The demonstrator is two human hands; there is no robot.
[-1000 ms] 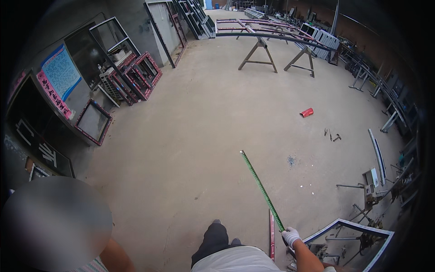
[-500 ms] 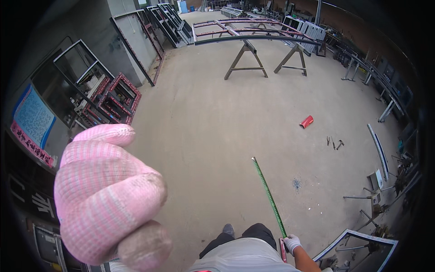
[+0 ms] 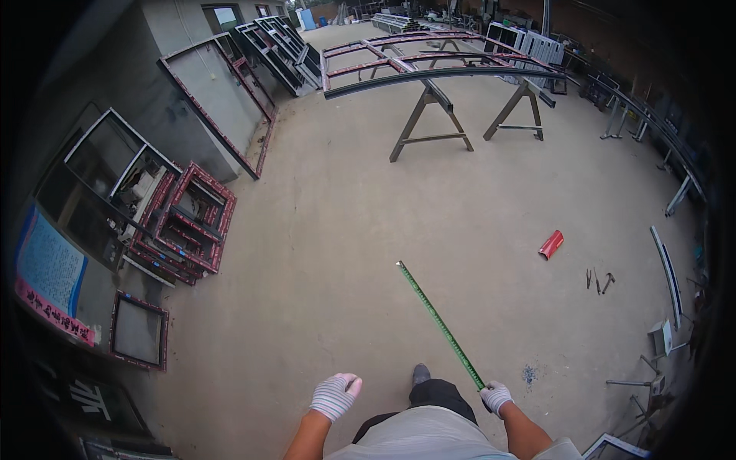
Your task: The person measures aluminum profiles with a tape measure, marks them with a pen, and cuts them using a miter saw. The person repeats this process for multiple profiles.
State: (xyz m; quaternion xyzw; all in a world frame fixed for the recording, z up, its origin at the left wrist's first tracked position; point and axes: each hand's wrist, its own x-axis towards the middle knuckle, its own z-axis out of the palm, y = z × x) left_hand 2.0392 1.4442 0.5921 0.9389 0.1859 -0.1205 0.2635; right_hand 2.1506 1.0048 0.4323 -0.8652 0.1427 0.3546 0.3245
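Observation:
My right hand [image 3: 497, 396], in a striped grey-white glove, is closed around a tape measure at the lower right, in front of my body. Its green blade [image 3: 441, 325] sticks out forward and to the left, its free tip over the middle of the floor. The case is mostly hidden by my fingers. My left hand [image 3: 336, 396], in a striped glove with pinkish fingers, hovers at the lower middle, left of my body. Its fingers are curled in, and nothing shows in them. It is apart from the tape.
Ahead, a large frame [image 3: 445, 75] lies on sawhorses [image 3: 432, 123]. Small red-edged frames [image 3: 195, 218] lean at the left wall, near a blue-and-pink poster [image 3: 54, 268]. A red curved piece [image 3: 550, 245] and hand tools [image 3: 599, 281] lie on the floor at right. Long profiles line the right side.
My left hand has dropped from close before the camera to beside my body. My right hand still holds the tape measure with its blade out. The view has shifted, showing more at left.

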